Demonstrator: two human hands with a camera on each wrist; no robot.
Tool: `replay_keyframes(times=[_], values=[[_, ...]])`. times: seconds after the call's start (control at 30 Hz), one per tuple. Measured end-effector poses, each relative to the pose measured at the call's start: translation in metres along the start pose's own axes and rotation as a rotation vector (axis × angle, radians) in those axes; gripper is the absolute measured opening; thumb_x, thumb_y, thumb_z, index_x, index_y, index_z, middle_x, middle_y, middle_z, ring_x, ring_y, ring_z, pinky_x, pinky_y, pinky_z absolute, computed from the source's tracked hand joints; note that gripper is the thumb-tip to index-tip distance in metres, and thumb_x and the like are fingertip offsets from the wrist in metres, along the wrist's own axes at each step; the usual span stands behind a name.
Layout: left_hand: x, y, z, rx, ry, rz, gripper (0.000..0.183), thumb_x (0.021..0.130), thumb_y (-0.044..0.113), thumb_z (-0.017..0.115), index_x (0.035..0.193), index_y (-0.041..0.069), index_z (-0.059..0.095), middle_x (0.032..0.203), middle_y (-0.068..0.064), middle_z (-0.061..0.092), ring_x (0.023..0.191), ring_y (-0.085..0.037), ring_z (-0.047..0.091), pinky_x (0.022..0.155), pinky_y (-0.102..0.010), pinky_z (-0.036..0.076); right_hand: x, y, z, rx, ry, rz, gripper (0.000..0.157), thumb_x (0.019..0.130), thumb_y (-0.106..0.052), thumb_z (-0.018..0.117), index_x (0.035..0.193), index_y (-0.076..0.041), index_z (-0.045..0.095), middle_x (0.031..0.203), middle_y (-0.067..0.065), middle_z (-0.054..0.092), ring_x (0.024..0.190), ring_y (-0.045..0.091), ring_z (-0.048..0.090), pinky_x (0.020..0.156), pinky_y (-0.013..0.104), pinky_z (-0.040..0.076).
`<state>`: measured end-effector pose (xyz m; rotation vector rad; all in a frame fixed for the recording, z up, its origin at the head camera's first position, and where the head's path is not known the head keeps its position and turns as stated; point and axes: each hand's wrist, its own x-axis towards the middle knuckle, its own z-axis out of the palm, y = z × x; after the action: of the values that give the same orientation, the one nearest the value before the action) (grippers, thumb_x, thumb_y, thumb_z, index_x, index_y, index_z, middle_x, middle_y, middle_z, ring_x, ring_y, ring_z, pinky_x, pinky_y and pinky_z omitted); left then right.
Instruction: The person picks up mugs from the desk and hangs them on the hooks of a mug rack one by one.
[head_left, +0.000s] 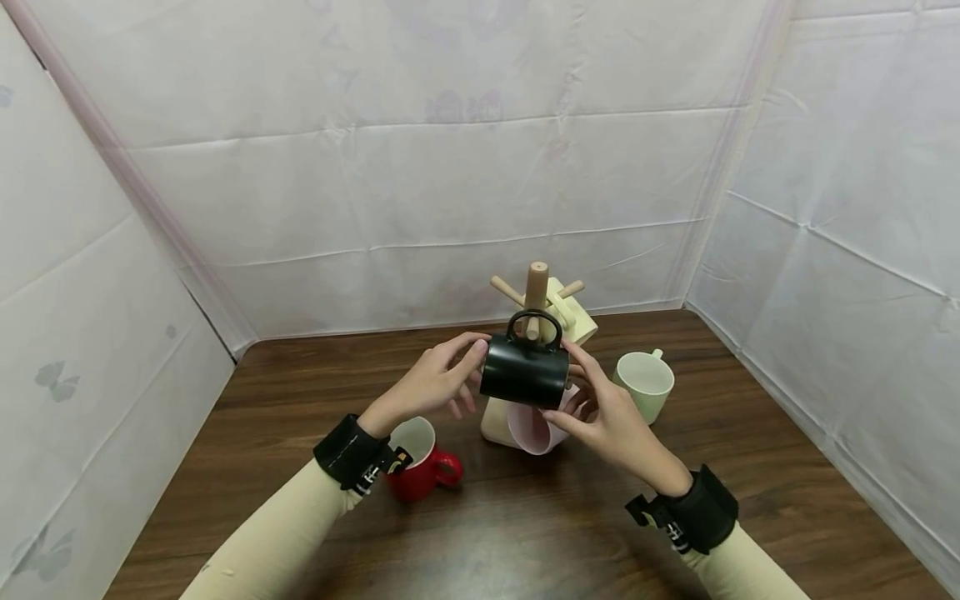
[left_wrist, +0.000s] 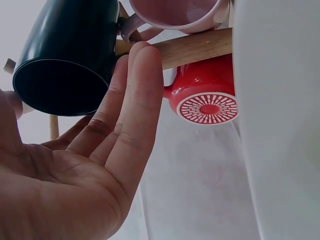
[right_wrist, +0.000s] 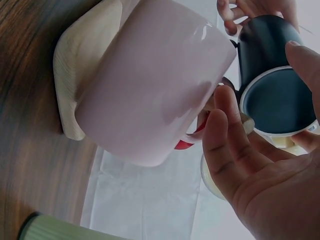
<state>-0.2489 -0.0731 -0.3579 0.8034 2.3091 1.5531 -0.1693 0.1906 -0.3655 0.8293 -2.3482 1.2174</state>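
Black mug (head_left: 525, 372): held sideways before the mug rack (head_left: 537, 287); within its handle (head_left: 535, 312) a peg end (head_left: 533, 330) is seen, whether threaded cannot be told.
White sheeting (head_left: 465, 183): creased, hung far, left and right; faint printed marks are unreadable.
Table (head_left: 525, 533): dark wood, bounded far by the sheeting; open room is left near and at far left.
Right hand (head_left: 611, 412): rim end gripped between parted thumb and fingers.
Left hand (head_left: 435, 375): base end pinched by thumb and index finger, other fingers loose.
Pink mug (right_wrist: 155, 85): tilted, at the rack's near side.
Red mug (head_left: 414, 483): stood near left.
Green mug (head_left: 647, 379): stood right.
Wrist bands (head_left: 347, 452): white marks, too small to read.
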Motion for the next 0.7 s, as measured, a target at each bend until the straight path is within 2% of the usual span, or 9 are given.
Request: replay_keyframes(times=[0.13,0.27,0.47,0.7], values=[[-0.001,0.0,-0.002,0.013,0.004,0.008,0.046,0.095,0.056,0.035,0.132,0.031,0.044,0.088,-0.013,0.065,0.058,-0.03,0.062,0.043,-0.043,0.052,0.0,-0.001,-0.003,-0.016,0.004,-0.014,0.086,0.075,-0.011,0.076,0.145,-0.008,0.026,0.112,0.014,0.061,0.065,0.014,0.06,0.05,0.041,0.053],[-0.001,0.0,-0.004,0.034,0.02,0.016,0.045,0.096,0.055,0.033,0.131,0.03,0.045,0.084,-0.014,0.065,0.058,-0.032,0.061,0.043,-0.042,0.052,0.001,-0.003,-0.008,-0.027,-0.001,-0.019,0.083,0.076,-0.011,0.075,0.144,-0.007,0.027,0.115,0.014,0.059,0.066,0.014,0.06,0.05,0.036,0.053],[0.001,0.001,-0.005,0.058,0.017,0.023,0.038,0.1,0.04,0.035,0.133,0.023,0.045,0.08,-0.012,0.065,0.058,-0.029,0.061,0.044,-0.041,0.052,0.002,-0.008,-0.016,-0.046,0.006,-0.004,0.079,0.078,-0.011,0.074,0.143,-0.008,0.03,0.12,0.018,0.055,0.066,0.014,0.06,0.052,0.031,0.053],[-0.009,0.032,-0.002,0.082,0.006,0.046,0.031,0.101,0.02,0.039,0.129,0.012,0.049,0.078,-0.014,0.065,0.059,-0.032,0.061,0.045,-0.038,0.053,0.006,-0.014,-0.024,-0.098,0.05,-0.029,0.073,0.078,-0.009,0.073,0.14,-0.006,0.035,0.117,0.017,0.057,0.064,0.013,0.059,0.05,0.032,0.052]])
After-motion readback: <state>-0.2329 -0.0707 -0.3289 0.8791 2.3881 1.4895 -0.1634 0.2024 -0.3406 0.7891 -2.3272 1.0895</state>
